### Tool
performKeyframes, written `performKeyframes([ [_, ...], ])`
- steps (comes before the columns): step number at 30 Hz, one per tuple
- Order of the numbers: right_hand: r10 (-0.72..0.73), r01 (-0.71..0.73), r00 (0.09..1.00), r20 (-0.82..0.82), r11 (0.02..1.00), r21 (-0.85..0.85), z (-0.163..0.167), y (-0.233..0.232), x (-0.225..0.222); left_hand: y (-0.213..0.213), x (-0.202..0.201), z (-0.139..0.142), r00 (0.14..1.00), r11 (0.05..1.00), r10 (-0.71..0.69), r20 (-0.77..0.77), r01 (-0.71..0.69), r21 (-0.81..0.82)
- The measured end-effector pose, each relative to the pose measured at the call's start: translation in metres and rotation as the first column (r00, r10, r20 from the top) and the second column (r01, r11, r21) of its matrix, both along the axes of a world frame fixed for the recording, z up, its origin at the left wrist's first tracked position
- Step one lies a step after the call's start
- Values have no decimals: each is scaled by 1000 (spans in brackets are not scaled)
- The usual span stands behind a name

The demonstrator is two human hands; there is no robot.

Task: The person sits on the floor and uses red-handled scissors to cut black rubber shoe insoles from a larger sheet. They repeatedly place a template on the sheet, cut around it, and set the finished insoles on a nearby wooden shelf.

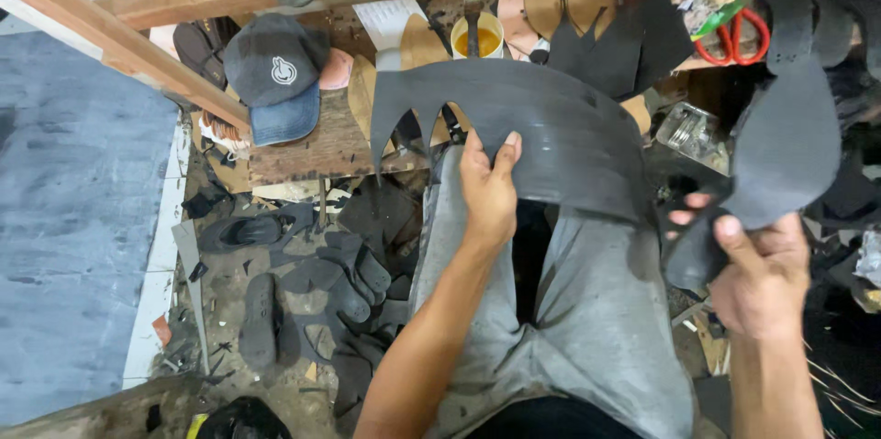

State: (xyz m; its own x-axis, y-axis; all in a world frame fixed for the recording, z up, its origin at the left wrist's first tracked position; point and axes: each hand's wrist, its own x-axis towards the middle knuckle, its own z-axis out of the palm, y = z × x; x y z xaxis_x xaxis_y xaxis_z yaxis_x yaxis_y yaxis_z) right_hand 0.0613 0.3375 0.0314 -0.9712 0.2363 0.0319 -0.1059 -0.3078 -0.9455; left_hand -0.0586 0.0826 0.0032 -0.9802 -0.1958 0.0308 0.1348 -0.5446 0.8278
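Gripping a black rubber sheet [541,132], left hand [488,193]; right hand [757,278] holds a sole [780,150].

Left hand [489,184] grips lower edge of dark rubber sheet [541,127] with cut notches, over lap. Right hand [757,274] holds black sole-shaped piece [785,141]. Cap [275,72] on wooden bench [317,150].

Soft daylight, wide-angle distortion, blurred edges
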Motion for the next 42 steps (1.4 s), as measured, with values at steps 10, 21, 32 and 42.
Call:
performKeyframes([
  [10, 194, -159, 958, 211, 972, -174, -17, -121, 34, -15, 32, -15, 959, 952, -257, 123, 228, 205],
  [21, 163, -148, 963, 214, 985, -87, -21, -151, 31, -41, 47, -25, 901, 857, -430, 62, 385, 342],
  [32, 132, -128, 952, 275, 991, -35, -28, -152, 32, -37, 46, -34, 913, 895, -370, 168, 302, 329],
  [42, 132, -126, 954, 271, 991, -40, -27, -153, 30, -37, 52, -23, 915, 885, -397, 73, 360, 296],
])
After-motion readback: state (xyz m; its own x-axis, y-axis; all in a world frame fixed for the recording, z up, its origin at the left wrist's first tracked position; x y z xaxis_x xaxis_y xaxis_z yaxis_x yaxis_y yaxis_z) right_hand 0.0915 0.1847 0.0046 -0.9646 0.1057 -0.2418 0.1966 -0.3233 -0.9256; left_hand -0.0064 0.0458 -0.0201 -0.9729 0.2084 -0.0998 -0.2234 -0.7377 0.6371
